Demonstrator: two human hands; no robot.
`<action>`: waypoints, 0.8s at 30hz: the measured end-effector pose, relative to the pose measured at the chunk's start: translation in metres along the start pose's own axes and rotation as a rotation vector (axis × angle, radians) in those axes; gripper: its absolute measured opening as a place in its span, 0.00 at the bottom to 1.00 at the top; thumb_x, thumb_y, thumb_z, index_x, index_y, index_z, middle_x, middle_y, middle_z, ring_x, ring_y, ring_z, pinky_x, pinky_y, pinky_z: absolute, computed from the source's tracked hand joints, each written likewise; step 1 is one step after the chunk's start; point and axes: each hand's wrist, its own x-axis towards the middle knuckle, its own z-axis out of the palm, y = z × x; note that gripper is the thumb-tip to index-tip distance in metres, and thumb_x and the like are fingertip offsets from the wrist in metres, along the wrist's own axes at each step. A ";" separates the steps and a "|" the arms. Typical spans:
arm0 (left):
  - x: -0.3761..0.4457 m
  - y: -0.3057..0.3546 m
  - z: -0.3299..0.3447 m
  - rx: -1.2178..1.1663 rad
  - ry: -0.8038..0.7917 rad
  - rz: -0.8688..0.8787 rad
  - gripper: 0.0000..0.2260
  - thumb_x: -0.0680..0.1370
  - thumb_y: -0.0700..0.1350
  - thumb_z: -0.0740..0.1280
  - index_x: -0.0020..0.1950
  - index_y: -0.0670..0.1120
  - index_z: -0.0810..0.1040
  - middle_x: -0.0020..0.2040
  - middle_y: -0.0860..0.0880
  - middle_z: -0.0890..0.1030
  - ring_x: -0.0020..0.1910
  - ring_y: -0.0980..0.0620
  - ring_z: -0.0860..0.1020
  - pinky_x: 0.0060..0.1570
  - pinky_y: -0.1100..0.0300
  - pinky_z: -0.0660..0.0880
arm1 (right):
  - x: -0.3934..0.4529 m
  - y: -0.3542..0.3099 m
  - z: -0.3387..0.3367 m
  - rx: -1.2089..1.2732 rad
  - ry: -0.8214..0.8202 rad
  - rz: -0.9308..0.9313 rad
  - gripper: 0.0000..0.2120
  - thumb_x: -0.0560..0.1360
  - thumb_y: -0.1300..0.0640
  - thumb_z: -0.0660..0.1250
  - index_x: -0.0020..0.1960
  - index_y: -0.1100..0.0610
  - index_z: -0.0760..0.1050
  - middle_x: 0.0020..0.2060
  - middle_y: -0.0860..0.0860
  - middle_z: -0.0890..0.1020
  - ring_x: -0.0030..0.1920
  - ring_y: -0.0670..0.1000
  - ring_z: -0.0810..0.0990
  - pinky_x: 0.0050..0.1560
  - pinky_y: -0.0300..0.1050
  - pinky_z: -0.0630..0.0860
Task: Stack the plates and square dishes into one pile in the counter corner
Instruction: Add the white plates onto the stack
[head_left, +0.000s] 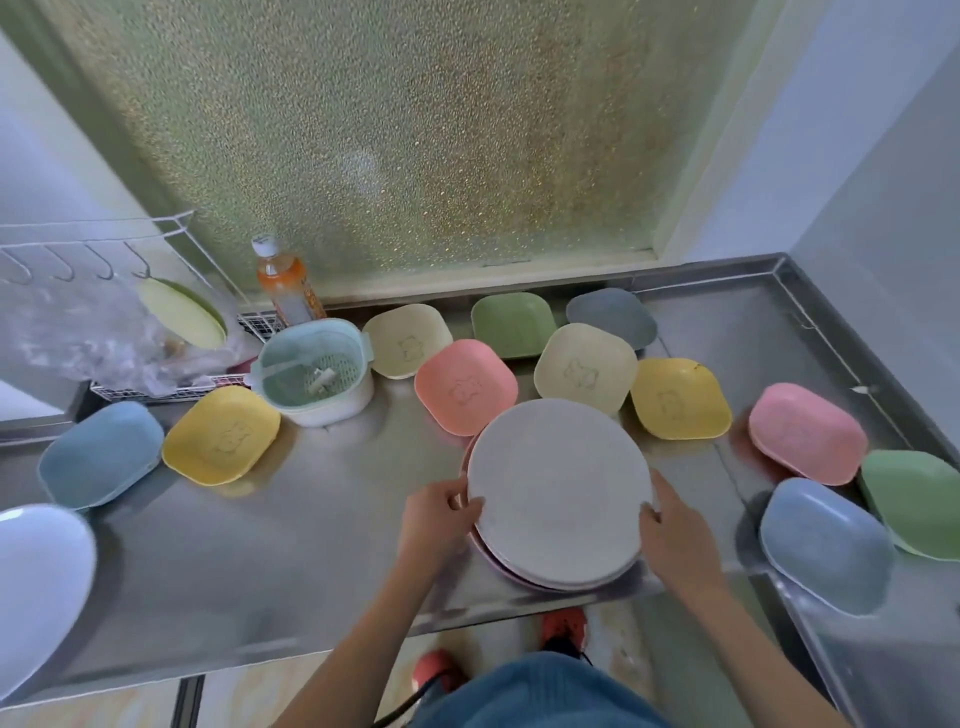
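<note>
Steel counter (322, 519) under square dishes (221, 434)

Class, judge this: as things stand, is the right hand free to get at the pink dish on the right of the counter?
Probably not yet. The right hand and left hand both grip the round plates. The counter between them and the pink dish is bare, so once it lets go the way looks open.

left grip (441, 512) clasping, right grip (675, 535) clasping

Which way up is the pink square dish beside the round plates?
Upside down: the pink square dish shows its flat base with the embossed figure, rim against the counter.
</note>
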 end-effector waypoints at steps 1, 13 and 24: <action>-0.001 -0.001 0.001 0.026 -0.008 -0.003 0.03 0.71 0.44 0.69 0.39 0.46 0.80 0.25 0.49 0.73 0.23 0.50 0.72 0.35 0.54 0.77 | 0.001 0.001 -0.001 -0.062 -0.011 -0.008 0.24 0.79 0.54 0.54 0.75 0.49 0.54 0.50 0.58 0.80 0.49 0.58 0.78 0.54 0.53 0.73; -0.004 0.004 0.015 -0.172 0.068 -0.128 0.26 0.68 0.38 0.67 0.64 0.57 0.75 0.27 0.52 0.72 0.28 0.51 0.72 0.42 0.46 0.79 | 0.029 -0.021 -0.011 -0.454 -0.022 -0.338 0.17 0.78 0.48 0.52 0.66 0.45 0.67 0.35 0.48 0.79 0.35 0.49 0.78 0.37 0.44 0.77; -0.043 -0.070 -0.081 -0.197 0.498 -0.419 0.08 0.75 0.49 0.66 0.38 0.49 0.80 0.33 0.51 0.80 0.34 0.49 0.80 0.35 0.60 0.73 | 0.010 -0.123 0.054 -0.334 -0.142 -0.905 0.11 0.76 0.57 0.60 0.54 0.51 0.78 0.35 0.50 0.83 0.31 0.52 0.77 0.29 0.43 0.68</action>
